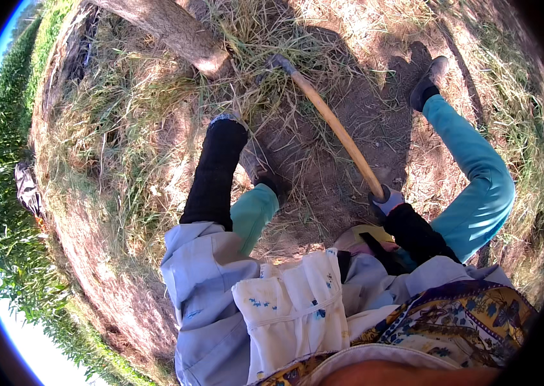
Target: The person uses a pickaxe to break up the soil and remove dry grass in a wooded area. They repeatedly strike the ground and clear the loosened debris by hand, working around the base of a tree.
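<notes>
My right hand (387, 200), in a grey and dark glove, is closed around the lower end of a wooden tool handle (337, 128). The handle slants up and left to a metal head (279, 62), perhaps a hoe's, partly hidden in cut grass (296, 43) near a tree trunk's base. My left arm reaches forward in a black sleeve (216, 164). Only a grey edge of my left hand (226, 117) shows past the cuff, above dry grass; its fingers are hidden.
The tree trunk (170, 34) rises at the upper left. My right shoe (430, 83) is on the soil at the upper right; my left shoe (276, 186) is beside the left sleeve. Leafy green plants (1, 144) and a dark crumpled bag or cloth (27, 188) lie far left.
</notes>
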Demonstrator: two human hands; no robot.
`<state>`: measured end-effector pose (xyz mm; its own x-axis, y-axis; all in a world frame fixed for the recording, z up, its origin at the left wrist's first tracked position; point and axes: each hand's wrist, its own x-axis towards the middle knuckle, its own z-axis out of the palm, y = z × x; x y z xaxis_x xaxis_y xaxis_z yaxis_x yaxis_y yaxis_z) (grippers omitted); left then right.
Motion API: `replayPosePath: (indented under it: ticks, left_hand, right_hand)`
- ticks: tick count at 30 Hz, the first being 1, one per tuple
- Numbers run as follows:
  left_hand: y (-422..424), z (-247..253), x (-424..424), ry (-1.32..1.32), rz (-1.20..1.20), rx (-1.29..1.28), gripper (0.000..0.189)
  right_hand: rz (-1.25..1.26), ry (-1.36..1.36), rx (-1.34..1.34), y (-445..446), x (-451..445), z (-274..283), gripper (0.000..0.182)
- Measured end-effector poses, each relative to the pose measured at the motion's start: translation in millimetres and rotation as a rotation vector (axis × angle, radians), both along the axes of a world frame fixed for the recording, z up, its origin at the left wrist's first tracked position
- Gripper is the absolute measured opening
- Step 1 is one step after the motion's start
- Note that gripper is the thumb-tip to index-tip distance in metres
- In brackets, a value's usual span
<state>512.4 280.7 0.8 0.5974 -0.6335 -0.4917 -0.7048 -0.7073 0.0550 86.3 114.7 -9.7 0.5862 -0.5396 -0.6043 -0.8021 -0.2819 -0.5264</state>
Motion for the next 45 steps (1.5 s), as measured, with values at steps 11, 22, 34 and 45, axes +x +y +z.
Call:
replayPosePath:
  ticks: [11,22,34,45]
  left_hand:
    - [-117.4,24.9,-30.2,-0.102,-0.366,0.126,0.03]
    - [-237.6,-28.0,21.5,-0.35,-0.345,0.106,0.07]
    - [-222.5,-49.1,-29.4,0.049,-0.248,0.295,0.074]
    - [-130.6,-3.6,-52.8,0.094,-0.163,0.099,0.061]
  right_hand:
    - [-0.745,-0.123,0.489,-3.5,-12.6,143.2,0.02]
    - [-0.935,-0.255,0.528,-57.7,5.8,105.4,0.026]
    - [-0.776,-0.233,0.492,-70.4,11.0,102.8,0.026]
    - [-0.418,-0.228,0.341,-70.1,97.6,29.1,0.026]
